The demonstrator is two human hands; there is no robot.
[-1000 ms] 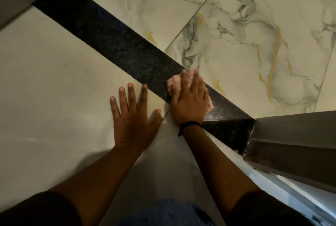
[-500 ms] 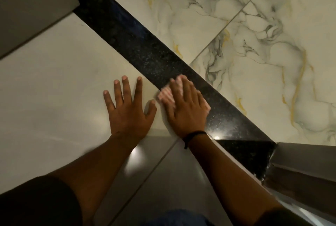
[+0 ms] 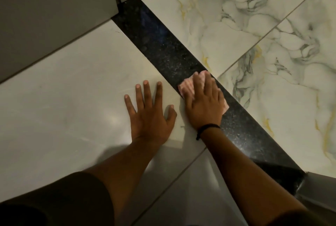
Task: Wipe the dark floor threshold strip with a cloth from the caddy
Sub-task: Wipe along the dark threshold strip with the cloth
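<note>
A dark speckled threshold strip (image 3: 160, 44) runs diagonally across the floor from the upper left to the lower right. My right hand (image 3: 203, 104) lies flat on a pink cloth (image 3: 186, 86) and presses it onto the strip near its middle. The cloth shows at my fingertips and beside my palm. My left hand (image 3: 151, 115) rests flat on the plain pale tile just left of the strip, fingers spread, holding nothing. A black band circles my right wrist. No caddy is in view.
White marble tiles with grey and gold veins (image 3: 263, 26) lie beyond the strip. A grey door frame or wall (image 3: 54, 17) stands at the upper left. Another grey frame edge (image 3: 320, 189) meets the strip's lower right end.
My right hand has slid the cloth along the strip toward its upper left end. The view has shifted, so more of the strip's far end and the left frame shows.
</note>
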